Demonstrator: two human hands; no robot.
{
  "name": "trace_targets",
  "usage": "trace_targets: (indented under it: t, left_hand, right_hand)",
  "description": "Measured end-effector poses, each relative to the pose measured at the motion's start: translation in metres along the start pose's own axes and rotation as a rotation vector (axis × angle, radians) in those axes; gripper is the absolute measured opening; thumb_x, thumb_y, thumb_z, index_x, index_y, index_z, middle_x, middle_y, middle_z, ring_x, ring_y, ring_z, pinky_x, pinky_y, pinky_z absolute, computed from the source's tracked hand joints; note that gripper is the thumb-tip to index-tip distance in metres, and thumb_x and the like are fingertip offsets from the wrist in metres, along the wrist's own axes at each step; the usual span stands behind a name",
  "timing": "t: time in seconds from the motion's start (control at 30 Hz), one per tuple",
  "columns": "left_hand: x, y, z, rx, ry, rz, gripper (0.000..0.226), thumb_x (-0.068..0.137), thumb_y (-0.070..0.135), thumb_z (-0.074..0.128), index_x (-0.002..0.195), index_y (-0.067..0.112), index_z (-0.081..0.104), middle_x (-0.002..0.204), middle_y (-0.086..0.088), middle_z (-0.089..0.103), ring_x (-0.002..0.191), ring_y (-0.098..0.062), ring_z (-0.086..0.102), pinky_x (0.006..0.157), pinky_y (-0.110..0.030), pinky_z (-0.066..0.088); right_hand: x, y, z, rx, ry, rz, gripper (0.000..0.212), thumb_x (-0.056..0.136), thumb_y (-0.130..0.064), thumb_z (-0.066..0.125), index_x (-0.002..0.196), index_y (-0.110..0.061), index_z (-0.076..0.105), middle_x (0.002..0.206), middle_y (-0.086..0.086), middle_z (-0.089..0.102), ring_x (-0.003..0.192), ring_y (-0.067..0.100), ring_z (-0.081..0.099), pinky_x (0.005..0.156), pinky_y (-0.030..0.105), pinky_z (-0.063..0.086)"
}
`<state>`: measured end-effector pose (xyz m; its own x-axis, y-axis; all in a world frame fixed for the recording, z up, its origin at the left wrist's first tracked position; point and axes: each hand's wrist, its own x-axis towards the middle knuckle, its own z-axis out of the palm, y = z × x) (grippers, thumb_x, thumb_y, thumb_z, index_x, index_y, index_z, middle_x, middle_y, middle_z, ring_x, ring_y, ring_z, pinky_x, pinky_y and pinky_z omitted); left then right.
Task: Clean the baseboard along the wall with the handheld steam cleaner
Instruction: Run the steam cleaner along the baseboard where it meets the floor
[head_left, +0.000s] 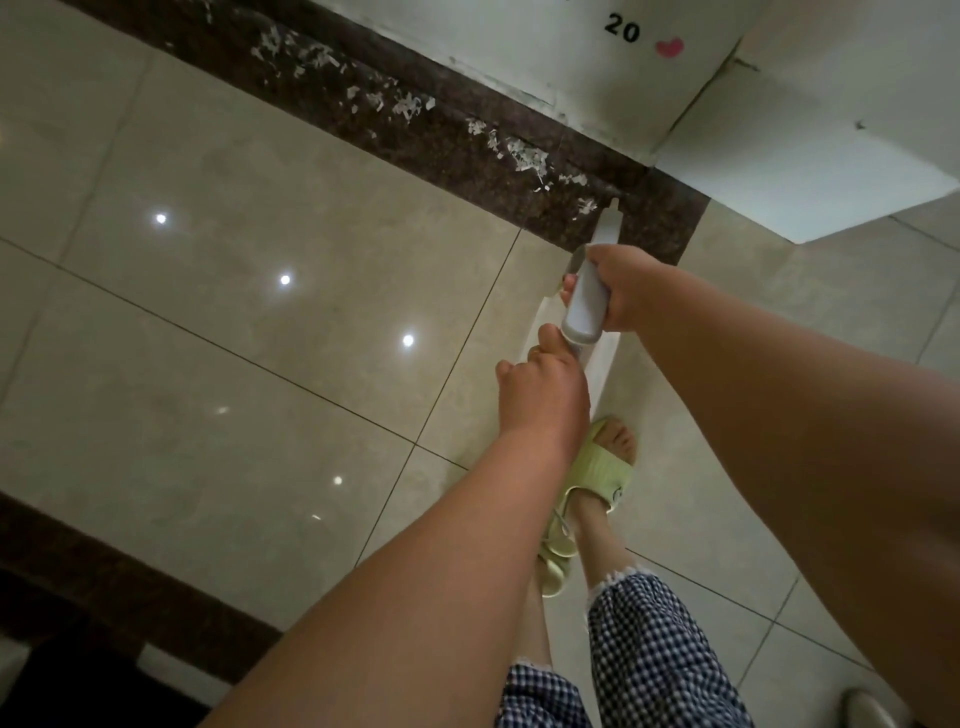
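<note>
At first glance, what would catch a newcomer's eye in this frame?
Two bare arms reach down, the right hand gripping a grey steam cleaner whose nozzle meets the dark baseboard. White flaky residue streaks the baseboard to the upper left. A "20" and pink heart mark the wall.

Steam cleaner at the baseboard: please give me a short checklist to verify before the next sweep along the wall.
1. Right hand grips the steam cleaner body: ok.
2. Left hand holds its rear end: ok.
3. Nozzle meets the dark baseboard: ok.
4. White flakes to the left still to clean: not ok.
5. Steam coming out: cannot tell.
6. Foot in the green slipper stands back from the nozzle: ok.
</note>
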<state>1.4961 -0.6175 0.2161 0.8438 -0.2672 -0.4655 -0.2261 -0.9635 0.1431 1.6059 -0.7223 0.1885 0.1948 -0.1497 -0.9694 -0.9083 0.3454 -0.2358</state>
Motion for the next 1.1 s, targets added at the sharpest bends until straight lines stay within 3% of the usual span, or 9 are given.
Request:
trace_targets:
  t: [0.23,0.43,0.6,0.83,0.97,1.1]
  left_hand:
    - [0.018,0.011,-0.004,-0.003,-0.023,-0.048,0.044,0.099,0.026,0.047,0.131,0.001,0.031,0.104,-0.004,0.059,0.088,-0.022,0.065,0.073,-0.035,0.028]
    - [0.014,0.012,-0.006,0.022,-0.038,-0.017,0.042,0.100,0.026,0.045,0.131,0.002,0.032,0.102,-0.004,0.059,0.084,-0.020,0.062,0.073,-0.034,0.028]
    - [-0.003,0.002,-0.009,-0.025,-0.081,-0.045,0.040,0.099,0.025,0.046,0.129,0.002,0.031,0.097,-0.003,0.061,0.083,-0.021,0.063,0.074,-0.034,0.029]
    - [-0.022,-0.018,-0.011,0.027,-0.122,-0.048,0.038,0.097,0.023,0.048,0.125,0.004,0.032,0.092,-0.002,0.056,0.068,-0.018,0.044,0.073,-0.033,0.029]
    - [-0.029,-0.021,-0.011,0.043,-0.131,-0.032,0.035,0.097,0.022,0.049,0.124,0.004,0.036,0.086,-0.001,0.041,0.067,-0.017,0.041,0.073,-0.033,0.029]
    - [-0.036,-0.025,-0.009,0.040,-0.141,-0.036,0.035,0.097,0.025,0.049,0.124,0.006,0.038,0.086,0.000,0.041,0.067,-0.017,0.040,0.073,-0.033,0.029]
  right_hand:
    - [0.001,-0.019,-0.006,-0.022,0.003,-0.013,0.031,0.099,-0.027,0.049,0.125,-0.010,0.048,0.079,0.007,0.062,0.062,0.016,0.061,0.055,0.028,0.054]
    - [-0.001,-0.014,-0.009,-0.034,0.010,-0.013,0.031,0.099,-0.029,0.050,0.123,-0.010,0.049,0.079,0.006,0.063,0.064,0.016,0.061,0.062,0.031,0.055]
    - [-0.012,0.001,-0.002,-0.015,0.001,0.017,0.031,0.099,-0.027,0.050,0.124,-0.009,0.048,0.080,0.007,0.062,0.064,0.016,0.061,0.057,0.030,0.054]
    - [-0.019,0.018,0.012,0.025,-0.034,0.048,0.032,0.099,-0.029,0.049,0.125,-0.009,0.047,0.079,0.007,0.059,0.064,0.016,0.059,0.052,0.029,0.052]
    - [-0.022,0.026,0.015,0.029,-0.044,0.039,0.032,0.099,-0.030,0.050,0.123,-0.009,0.047,0.082,0.007,0.061,0.066,0.015,0.060,0.051,0.028,0.052]
    - [-0.027,0.033,0.019,0.050,-0.040,0.034,0.031,0.098,-0.029,0.052,0.121,-0.008,0.049,0.084,0.008,0.060,0.068,0.015,0.058,0.054,0.029,0.053]
